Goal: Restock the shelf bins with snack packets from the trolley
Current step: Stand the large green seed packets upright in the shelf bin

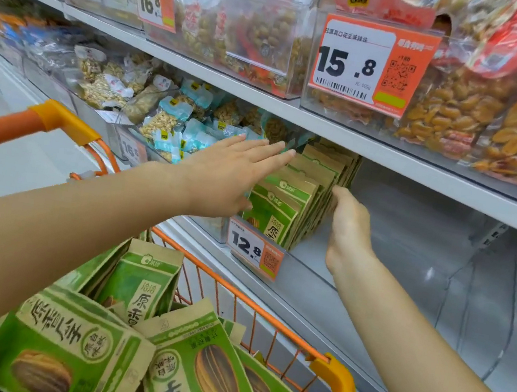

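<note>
Loose green-and-kraft snack packets point(138, 281) fill the orange trolley point(334, 382) right below your forearms, well short of the row of shelved packets point(287, 201) standing upright in the shelf bin point(210, 223) behind the 12.8 price tag point(254, 250). Your left hand point(222, 175) lies flat and empty, fingers spread over the left side of that row, while your right hand point(348, 229) presses loosely, gripping nothing, against its right edge. Since the row runs front to back and the next packets lie down and toward you, the left hand looks nearer the trolley.
</note>
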